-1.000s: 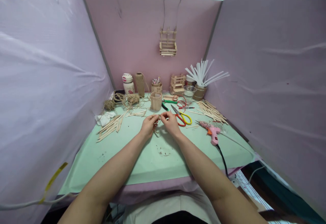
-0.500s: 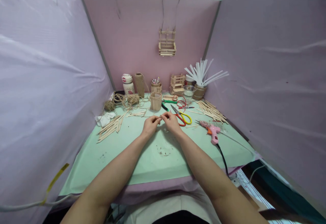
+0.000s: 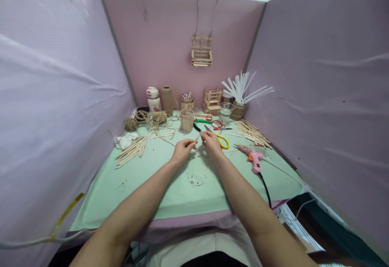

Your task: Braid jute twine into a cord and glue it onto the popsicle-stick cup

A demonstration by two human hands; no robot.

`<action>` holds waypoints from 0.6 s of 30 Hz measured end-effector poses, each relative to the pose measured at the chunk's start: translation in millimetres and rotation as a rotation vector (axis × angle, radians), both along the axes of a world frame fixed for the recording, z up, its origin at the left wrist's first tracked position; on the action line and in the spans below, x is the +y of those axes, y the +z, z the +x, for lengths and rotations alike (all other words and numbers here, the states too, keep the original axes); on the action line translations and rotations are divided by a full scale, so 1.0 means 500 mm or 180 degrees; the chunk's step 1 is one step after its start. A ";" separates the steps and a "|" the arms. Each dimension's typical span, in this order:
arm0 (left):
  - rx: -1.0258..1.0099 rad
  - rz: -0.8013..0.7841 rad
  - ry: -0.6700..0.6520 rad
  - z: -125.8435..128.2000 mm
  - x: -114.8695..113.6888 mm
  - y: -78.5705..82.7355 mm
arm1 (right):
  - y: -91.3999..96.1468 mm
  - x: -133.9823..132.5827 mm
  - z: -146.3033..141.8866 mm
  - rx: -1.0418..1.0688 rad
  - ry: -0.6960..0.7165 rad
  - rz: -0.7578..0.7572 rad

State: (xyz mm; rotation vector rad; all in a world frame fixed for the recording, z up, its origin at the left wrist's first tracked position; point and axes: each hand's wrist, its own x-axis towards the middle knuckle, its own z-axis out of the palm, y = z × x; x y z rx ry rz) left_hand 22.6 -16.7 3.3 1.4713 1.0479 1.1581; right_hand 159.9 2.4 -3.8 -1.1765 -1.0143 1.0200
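Observation:
My left hand [image 3: 184, 149] and my right hand [image 3: 210, 142] are close together above the middle of the table, each with thumb and fingers pinched. A short piece of jute twine [image 3: 198, 137] spans the small gap between their fingertips. Loose twine [image 3: 165, 139] trails on the table left of my left hand, towards a tangled pile of twine [image 3: 152, 119]. Behind the hands stands a small cup of wooden sticks [image 3: 186, 121]. Scissors [image 3: 224, 140] with yellow and red handles lie just beyond my right hand, partly hidden by it.
A pink glue gun [image 3: 254, 156] lies at right, its black cord over the front edge. Wooden sticks lie in piles at left [image 3: 132, 151] and right [image 3: 253, 133]. Green-handled pliers [image 3: 203, 121], a clear cup [image 3: 226, 112] and a pot of white sticks [image 3: 238, 110] are farther back.
My hands have moved slightly apart, the right one a little to the right, and a bit of twine now shows between the fingertips. The view has shifted slightly.

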 end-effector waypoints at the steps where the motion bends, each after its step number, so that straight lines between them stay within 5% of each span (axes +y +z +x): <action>1: -0.0056 -0.0059 0.0025 -0.001 0.001 -0.001 | 0.004 -0.002 0.001 0.0121 -0.0015 -0.0032; 18: -0.0029 0.0054 -0.0001 -0.013 0.005 0.009 | 0.020 -0.018 -0.010 0.0319 0.0787 -0.0573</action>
